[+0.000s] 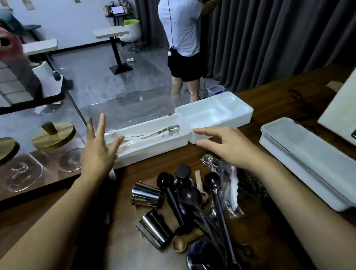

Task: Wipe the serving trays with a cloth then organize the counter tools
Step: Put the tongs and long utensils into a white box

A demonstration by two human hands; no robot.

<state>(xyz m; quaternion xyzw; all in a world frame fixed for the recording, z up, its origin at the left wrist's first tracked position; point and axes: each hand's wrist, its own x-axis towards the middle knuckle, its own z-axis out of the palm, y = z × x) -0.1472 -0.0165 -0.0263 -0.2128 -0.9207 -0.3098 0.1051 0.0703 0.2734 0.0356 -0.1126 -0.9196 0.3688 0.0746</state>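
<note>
Two empty grips, left grip and right grip, flank white tray.

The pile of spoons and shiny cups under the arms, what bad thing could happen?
1. The right hand reaches over the pile of spoons; it could brush and scatter them.
2. The metal cups seem to lie on their sides, so a nudge might roll them.
3. The left hand, spread by the white tray, could shove it.
</note>
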